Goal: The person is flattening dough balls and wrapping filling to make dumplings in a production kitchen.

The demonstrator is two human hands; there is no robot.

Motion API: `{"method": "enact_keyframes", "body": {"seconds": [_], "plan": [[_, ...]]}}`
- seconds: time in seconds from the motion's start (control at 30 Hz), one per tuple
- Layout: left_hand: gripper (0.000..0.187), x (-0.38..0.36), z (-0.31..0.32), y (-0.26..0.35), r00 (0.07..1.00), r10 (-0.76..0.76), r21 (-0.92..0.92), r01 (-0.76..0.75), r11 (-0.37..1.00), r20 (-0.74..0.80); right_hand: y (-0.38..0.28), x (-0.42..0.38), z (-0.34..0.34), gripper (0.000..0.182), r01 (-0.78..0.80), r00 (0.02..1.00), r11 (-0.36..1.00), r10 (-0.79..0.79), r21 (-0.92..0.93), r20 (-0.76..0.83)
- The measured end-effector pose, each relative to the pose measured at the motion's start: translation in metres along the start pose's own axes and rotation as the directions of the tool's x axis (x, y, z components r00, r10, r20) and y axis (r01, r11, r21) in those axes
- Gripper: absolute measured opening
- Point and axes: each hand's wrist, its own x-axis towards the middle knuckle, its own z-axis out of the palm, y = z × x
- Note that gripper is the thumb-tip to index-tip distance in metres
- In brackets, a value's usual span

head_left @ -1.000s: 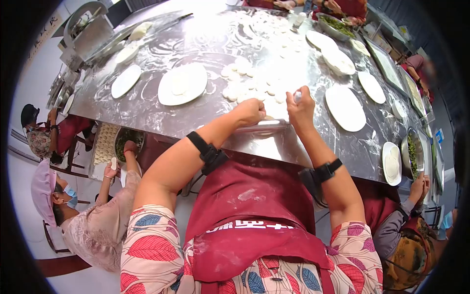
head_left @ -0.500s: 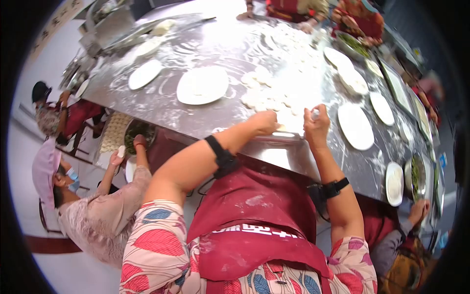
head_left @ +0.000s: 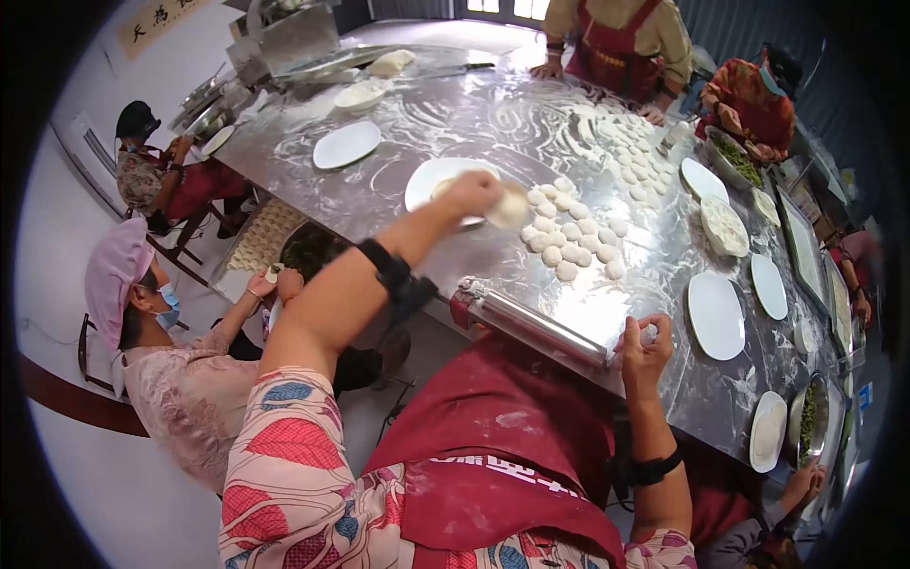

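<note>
My left hand [head_left: 473,193] grips a thin round dough wrapper [head_left: 509,206], blurred by motion, at the right edge of a white plate [head_left: 423,186]. Pale dough [head_left: 444,188] shows on that plate, partly behind my hand. My right hand [head_left: 647,347] is closed around the right handle of a metal rolling pin [head_left: 545,324], which lies along the near table edge. Beyond the pin, a cluster of small flattened dough rounds [head_left: 572,234] rests on the floured metal table [head_left: 379,211].
White plates [head_left: 716,316] stand at the right, with a bowl of greens [head_left: 809,422]. Another plate [head_left: 347,145] is at the back left. People [head_left: 156,351] sit at the left; others [head_left: 621,47] are across the table. A tray of dough pieces [head_left: 265,235] lies lower left.
My left hand has moved left and up toward the plate with the wrapper. My right hand is lower, now around the pin's handle. The camera view has shifted, showing more of the far side.
</note>
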Motion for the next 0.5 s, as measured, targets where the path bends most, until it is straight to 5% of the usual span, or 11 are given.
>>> {"method": "enact_keyframes", "body": {"seconds": [0.07, 0.13, 0.23, 0.4, 0.5], "plan": [[0.025, 0.026, -0.055, -0.01, 0.989, -0.072, -0.012, 0.071, 0.997, -0.127, -0.001, 0.002, 0.001, 0.019, 0.019, 1.0, 1.0, -0.019, 0.004, -0.008], [0.028, 0.035, -0.086, -0.012, 0.952, -0.028, 0.532, 0.195, 0.824, -0.305, 0.0, 0.0, 0.002, 0.019, 0.03, 1.0, 1.0, -0.03, 0.005, -0.007], [0.026, 0.027, -0.076, -0.011, 0.963, 0.005, 0.612, 0.167, 0.773, -0.269, 0.004, -0.004, -0.001, 0.019, 0.049, 0.999, 0.999, -0.049, -0.006, -0.008], [0.023, 0.029, 0.015, -0.029, 0.958, 0.232, 0.544, -0.286, 0.789, 0.168, 0.001, -0.007, 0.0, 0.019, 0.03, 0.999, 1.0, -0.03, 0.0, -0.023], [0.024, -0.003, 0.083, -0.007, 0.85, 0.277, 0.582, -0.512, 0.632, 0.448, -0.003, -0.004, 0.001, 0.019, 0.006, 1.0, 1.0, -0.006, 0.019, -0.018]]}}
